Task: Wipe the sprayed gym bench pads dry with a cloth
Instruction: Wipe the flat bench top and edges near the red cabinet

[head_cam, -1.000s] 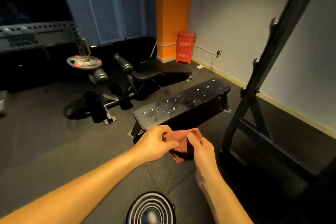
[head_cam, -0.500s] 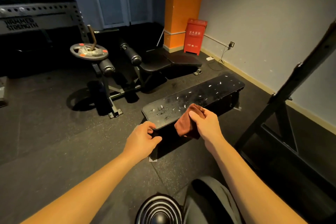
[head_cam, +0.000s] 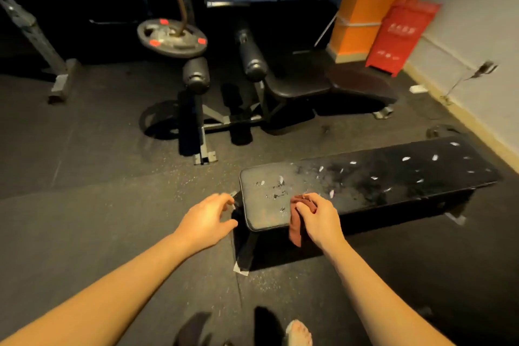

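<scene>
Near the frame's centre, our right hand grasps the reddish cloth against the near edge of the flat bench pad, part of it hanging over the side. Our left hand, fingers loosely spread, holds nothing beside the pad's end.

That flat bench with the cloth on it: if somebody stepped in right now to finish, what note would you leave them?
Right hand: grip closed on the reddish cloth, pressed on the near end of the flat bench pad; part of the cloth hangs over the front edge.
Left hand: open, empty, beside the pad's near end, not clearly touching it.
Done: little or none; pale flecks dot the pad from near end to far end.
Left: wipe the whole pad lengthwise, then the other bench behind, if it was sprayed; I cannot tell.
</scene>
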`<state>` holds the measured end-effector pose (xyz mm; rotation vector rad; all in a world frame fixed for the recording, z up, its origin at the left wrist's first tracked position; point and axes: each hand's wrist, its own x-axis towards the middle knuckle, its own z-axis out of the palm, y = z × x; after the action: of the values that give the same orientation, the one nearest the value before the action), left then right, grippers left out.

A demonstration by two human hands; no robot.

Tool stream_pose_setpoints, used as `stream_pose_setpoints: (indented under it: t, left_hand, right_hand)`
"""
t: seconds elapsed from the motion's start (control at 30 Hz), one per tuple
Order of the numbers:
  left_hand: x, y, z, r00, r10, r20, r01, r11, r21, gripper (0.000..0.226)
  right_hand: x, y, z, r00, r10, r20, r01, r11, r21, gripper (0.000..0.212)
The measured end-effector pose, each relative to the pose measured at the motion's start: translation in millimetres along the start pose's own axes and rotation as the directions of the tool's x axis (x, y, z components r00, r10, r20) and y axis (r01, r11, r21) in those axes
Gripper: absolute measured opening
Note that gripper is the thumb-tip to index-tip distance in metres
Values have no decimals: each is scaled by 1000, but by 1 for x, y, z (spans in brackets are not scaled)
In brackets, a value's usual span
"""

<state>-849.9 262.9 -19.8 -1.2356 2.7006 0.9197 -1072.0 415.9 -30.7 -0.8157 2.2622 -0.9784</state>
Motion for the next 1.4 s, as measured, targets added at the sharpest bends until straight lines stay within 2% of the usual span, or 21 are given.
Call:
stream_pose_setpoints:
  t: [0.07, 0.17, 0.27, 0.37, 0.5, 0.7, 0.8, 1.07, 1.17, 1.3, 1.4]
  left_hand:
    - [38, -9, 23, 999, -43, -16, 43, 999, 19, 47]
    - [82, -30, 67, 997, -58, 46, 54, 995, 78, 52]
    - [128, -64, 110, 997, -14, 81, 6, 995, 100, 57]
    - [177, -103, 155, 991, 90, 95, -104, 983, 153, 70]
    - [219, -146, 215, 958, 266, 107, -285, 930, 232, 95]
    - [243, -188, 260, 899, 438, 2, -426, 874, 235, 119]
    - [247, -197, 264, 872, 484, -65, -457, 855, 245, 118]
    - [245, -193, 262, 844, 533, -50, -491, 808, 325, 115]
    - [242, -193, 264, 853, 520, -51, -478, 816, 325, 117]
    - [237, -191, 261, 872, 488, -26, -465, 844, 268, 112]
    - [240, -187, 255, 889, 459, 13, -435, 834, 338, 99]
  right_hand:
    - [43, 28, 13, 999, 1, 53, 4, 996, -90, 16]
    - [92, 65, 38, 994, 0, 112, 22, 981, -195, 15]
    - [125, 98, 75, 990, -6, 138, 45, 958, -282, 15]
    - [152, 132, 120, 989, -17, 144, 71, 921, -382, 18]
    - [181, 168, 173, 994, -69, 81, 99, 872, -480, 17]
    - [213, 196, 214, 978, -133, -158, 16, 812, -583, 13]
    - [222, 200, 232, 961, -207, -183, 52, 787, -615, 16]
    - [227, 197, 242, 949, -223, -223, 46, 797, -603, 29]
    - [212, 187, 258, 950, -257, -180, 119, 825, -552, 23]
    - [175, 184, 273, 938, -347, 8, 262, 694, -671, 21]
    - [185, 196, 238, 954, -281, -101, 104, 631, -769, 27]
